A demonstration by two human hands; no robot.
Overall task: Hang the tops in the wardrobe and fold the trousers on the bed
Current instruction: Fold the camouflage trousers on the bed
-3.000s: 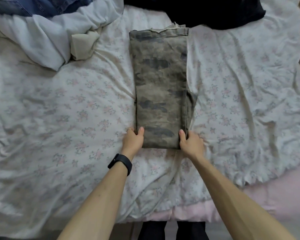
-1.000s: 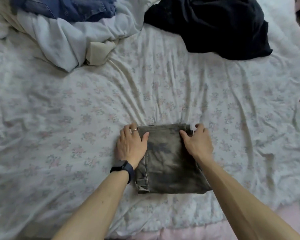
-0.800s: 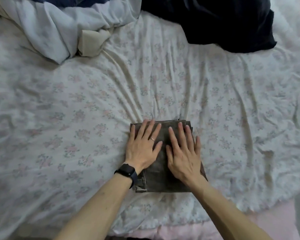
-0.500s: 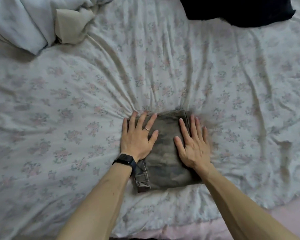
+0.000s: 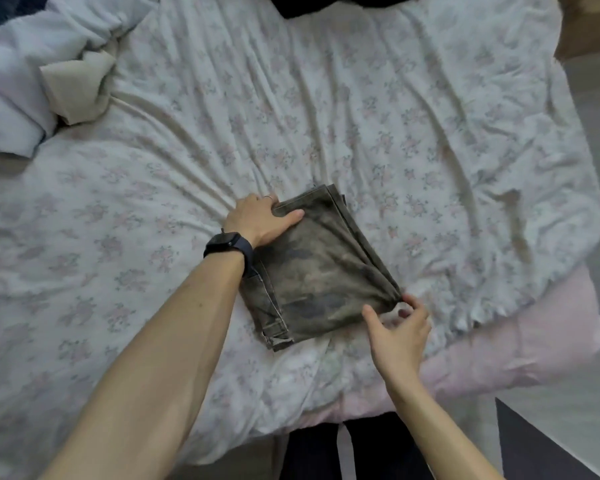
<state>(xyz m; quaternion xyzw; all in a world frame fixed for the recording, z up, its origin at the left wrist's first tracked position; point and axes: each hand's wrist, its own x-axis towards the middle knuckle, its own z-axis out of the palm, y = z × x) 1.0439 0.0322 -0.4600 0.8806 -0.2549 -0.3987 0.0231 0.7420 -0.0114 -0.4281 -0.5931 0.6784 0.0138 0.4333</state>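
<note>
We find the trousers [image 5: 323, 271] folded into a compact square on the bed [image 5: 430, 133], near its front edge. The left grip [image 5: 257, 220] grasps their far corner, thumb on top. The right grip [image 5: 399, 334] brackets the near corner; whether it pinches, we cannot tell. A heap of clothes [image 5: 32, 81] and a dark garment [image 5: 326, 3] lie unsorted beyond, so we judge most work outstanding.

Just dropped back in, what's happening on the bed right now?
A person is handling the camouflage trousers, already folded into a compact bundle on the bed. The left hand grips the far left corner, thumb on top; the right hand pinches the near right corner, probably to lift or shift it. A pale clothes heap and a dark garment lie further back.
</note>
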